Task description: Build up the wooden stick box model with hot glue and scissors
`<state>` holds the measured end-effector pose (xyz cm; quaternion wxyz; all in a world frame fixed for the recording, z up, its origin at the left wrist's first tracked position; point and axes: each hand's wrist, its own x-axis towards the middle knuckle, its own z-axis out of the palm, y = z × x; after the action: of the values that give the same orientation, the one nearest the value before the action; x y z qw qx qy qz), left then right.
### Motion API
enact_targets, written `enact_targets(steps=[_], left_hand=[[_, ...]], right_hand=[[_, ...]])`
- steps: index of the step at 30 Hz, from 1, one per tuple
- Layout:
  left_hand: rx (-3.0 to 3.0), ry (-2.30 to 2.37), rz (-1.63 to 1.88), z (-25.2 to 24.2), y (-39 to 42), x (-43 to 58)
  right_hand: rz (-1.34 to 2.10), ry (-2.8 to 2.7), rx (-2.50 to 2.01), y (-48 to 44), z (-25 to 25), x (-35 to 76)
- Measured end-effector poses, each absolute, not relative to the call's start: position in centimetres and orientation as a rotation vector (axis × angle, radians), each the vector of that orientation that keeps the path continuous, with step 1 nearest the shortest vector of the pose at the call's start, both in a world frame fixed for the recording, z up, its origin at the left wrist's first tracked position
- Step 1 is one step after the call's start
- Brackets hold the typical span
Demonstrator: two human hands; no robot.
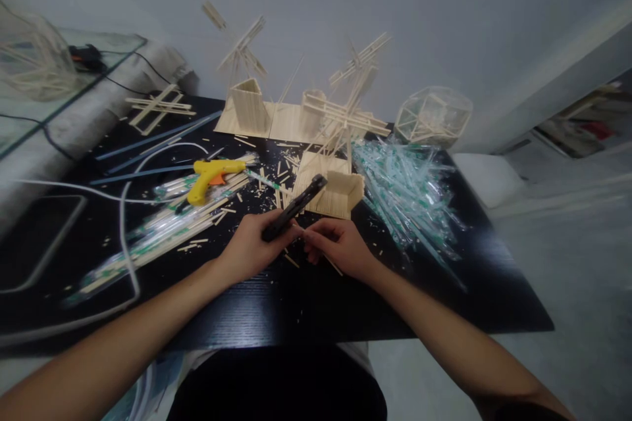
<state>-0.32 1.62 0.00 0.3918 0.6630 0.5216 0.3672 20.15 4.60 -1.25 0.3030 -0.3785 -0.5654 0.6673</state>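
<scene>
Just in front of the table's near edge, my two hands meet at the fingertips. My left hand is closed around a slim black tool, perhaps a cutter, which points up and to the right. My right hand pinches a thin wooden stick, whose lower end pokes out below the fingers. The stick's other end is hidden between the fingertips of both hands. Right behind them stands a windmill model made of sticks, with a flat base and a low box-like wall.
On the left, a yellow glue gun rests on wrapped sticks, with a white cable beside it. Empty-looking plastic wrappers pile up on the right. More stick models and a polyhedron frame stand at the back.
</scene>
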Motion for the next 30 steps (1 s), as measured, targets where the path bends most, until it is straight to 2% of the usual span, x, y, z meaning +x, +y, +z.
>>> enact_targets(steps=[30], left_hand=[[1.593,1.354,0.993,-0.02,2.01,-0.50]], right_hand=[[1.679,-1.555,-1.043,4.63,-0.61,20.34]])
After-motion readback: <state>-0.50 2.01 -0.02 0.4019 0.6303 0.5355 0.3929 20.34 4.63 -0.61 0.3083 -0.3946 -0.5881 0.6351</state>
